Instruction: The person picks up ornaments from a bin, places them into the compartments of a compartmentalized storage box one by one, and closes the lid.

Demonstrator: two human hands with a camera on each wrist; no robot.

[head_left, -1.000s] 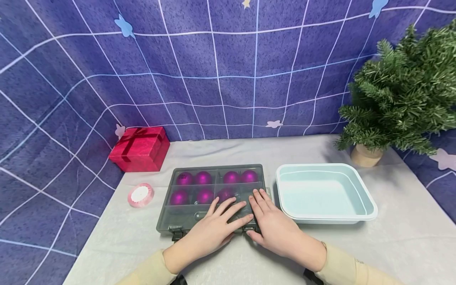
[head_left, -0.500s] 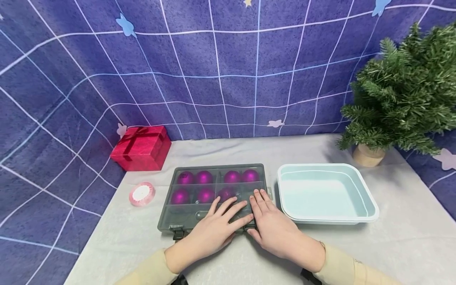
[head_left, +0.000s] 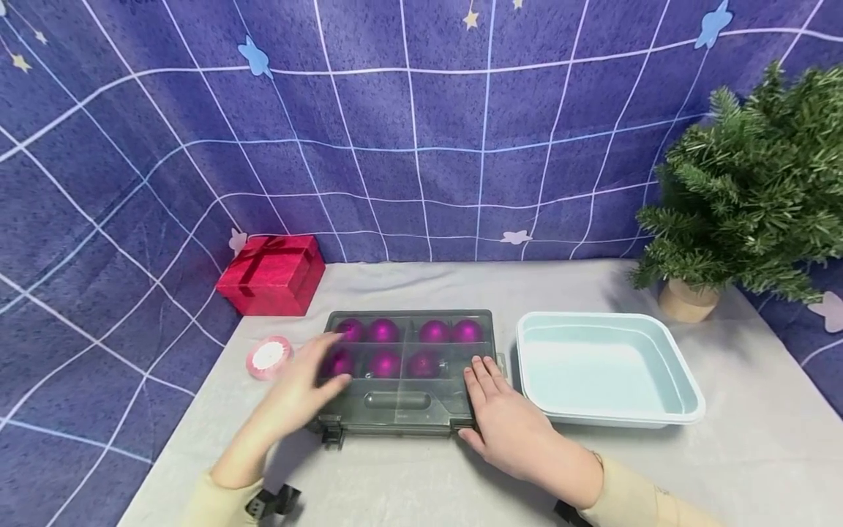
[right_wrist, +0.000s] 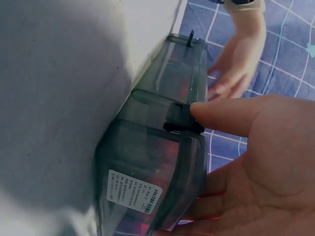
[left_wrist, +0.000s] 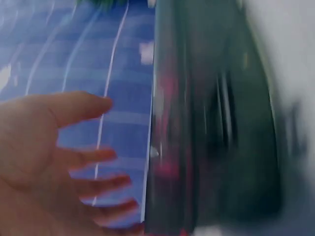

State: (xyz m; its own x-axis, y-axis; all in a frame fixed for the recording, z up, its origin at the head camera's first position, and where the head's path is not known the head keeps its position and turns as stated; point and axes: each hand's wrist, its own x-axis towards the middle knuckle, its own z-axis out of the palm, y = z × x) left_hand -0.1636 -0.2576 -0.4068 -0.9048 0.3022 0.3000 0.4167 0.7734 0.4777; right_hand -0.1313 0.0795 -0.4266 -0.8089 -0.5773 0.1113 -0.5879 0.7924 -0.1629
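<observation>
A grey see-through compartment case (head_left: 421,399) lies on the table with its lid down. Several purple balls (head_left: 384,331) show through the lid. My right hand (head_left: 510,421) rests on the lid's front right corner with straight fingers. Its thumb touches a dark latch (right_wrist: 183,118) in the right wrist view. My left hand (head_left: 296,388), blurred, is over the case's left edge with fingers spread and nothing held; contact with the lid cannot be made out. Near it, another latch (head_left: 332,435) sticks out at the front left.
A roll of pink ribbon (head_left: 268,357) lies left of the case, with a red gift box (head_left: 271,277) behind. To the right stands a pale blue tray (head_left: 609,421). A small artificial tree (head_left: 744,190) stands at the back right, before a blue curtain (head_left: 448,110).
My left hand has lifted from the middle of the lid and swung left to the case's left edge. The right hand has kept its place. The head view has tilted slightly.
</observation>
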